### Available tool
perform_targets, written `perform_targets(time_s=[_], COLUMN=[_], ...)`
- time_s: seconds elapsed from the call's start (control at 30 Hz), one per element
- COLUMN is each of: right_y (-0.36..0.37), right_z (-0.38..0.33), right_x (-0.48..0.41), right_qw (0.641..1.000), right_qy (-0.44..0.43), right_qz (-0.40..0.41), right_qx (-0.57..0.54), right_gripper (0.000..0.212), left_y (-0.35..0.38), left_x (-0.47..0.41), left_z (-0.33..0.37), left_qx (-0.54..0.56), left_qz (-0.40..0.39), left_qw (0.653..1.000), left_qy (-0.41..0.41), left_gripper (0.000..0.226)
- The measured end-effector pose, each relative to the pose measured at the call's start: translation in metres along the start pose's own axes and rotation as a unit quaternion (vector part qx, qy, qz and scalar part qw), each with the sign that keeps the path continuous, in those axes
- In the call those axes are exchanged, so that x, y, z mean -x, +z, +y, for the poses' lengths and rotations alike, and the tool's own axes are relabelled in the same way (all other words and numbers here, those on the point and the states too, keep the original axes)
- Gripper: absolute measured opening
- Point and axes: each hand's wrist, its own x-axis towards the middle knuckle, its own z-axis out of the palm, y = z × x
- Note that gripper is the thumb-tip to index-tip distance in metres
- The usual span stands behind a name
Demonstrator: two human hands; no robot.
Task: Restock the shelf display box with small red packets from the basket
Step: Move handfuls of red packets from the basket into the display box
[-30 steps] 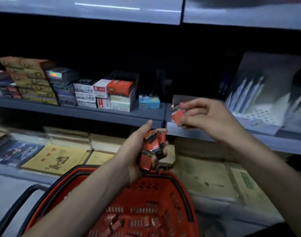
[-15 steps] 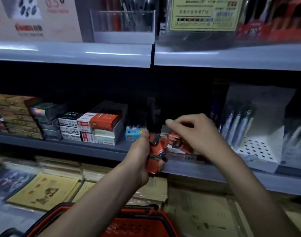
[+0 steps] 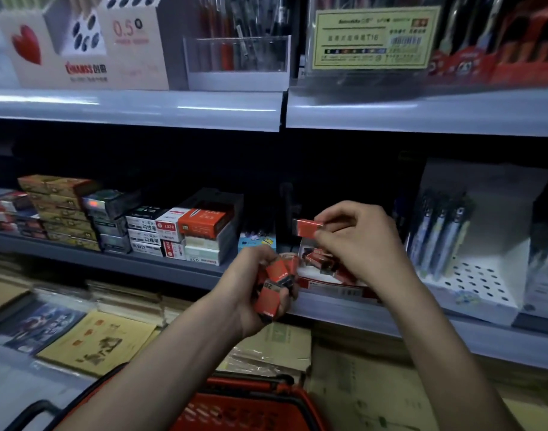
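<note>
Your right hand pinches one small red packet by its end, thumb and fingertips curled on it, above the display box on the shelf, where more packets lie loose. Your left hand is wrapped round a clutch of packets just left of the box, with the basket below. These look like light, stiff little cartons with glossy faces, likely to slip against one another. Take each by one end or its long edges, pinch lightly, and keep the left fist snug.
</note>
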Motion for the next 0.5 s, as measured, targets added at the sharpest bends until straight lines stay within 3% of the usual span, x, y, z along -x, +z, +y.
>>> perform_targets(time_s=[0.07, 0.2, 0.27, 0.37, 0.47, 0.5], right_y=[0.003, 0.025, 0.028, 0.023, 0.017, 0.015], right_z=[0.014, 0.046, 0.055, 0.058, 0.046, 0.039], right_x=[-0.002, -0.001, -0.003, -0.004, 0.001, 0.005], right_qw=[0.989, 0.949, 0.944, 0.946, 0.975, 0.984], right_qy=[-0.065, -0.091, -0.075, -0.064, -0.037, -0.028], right_qz=[0.028, -0.054, -0.095, -0.112, -0.088, -0.09], right_qx=[0.13, 0.296, 0.306, 0.297, 0.201, 0.154], right_gripper=[0.021, 0.012, 0.009, 0.023, 0.013, 0.018], left_y=[-0.001, -0.001, -0.001, -0.002, -0.001, 0.0], left_x=[0.001, 0.002, 0.002, 0.0, -0.002, -0.002], left_z=[0.001, 0.0, -0.001, -0.003, -0.005, -0.005], left_qx=[0.005, 0.001, 0.011, 0.015, 0.001, -0.007], left_qz=[0.007, 0.026, 0.027, 0.02, 0.015, 0.015], left_qw=[1.0, 1.0, 1.0, 1.0, 1.0, 1.0], left_qy=[-0.002, 0.002, 0.004, 0.005, 0.01, 0.014], left_gripper=[0.014, 0.013, 0.013, 0.011, 0.01, 0.011])
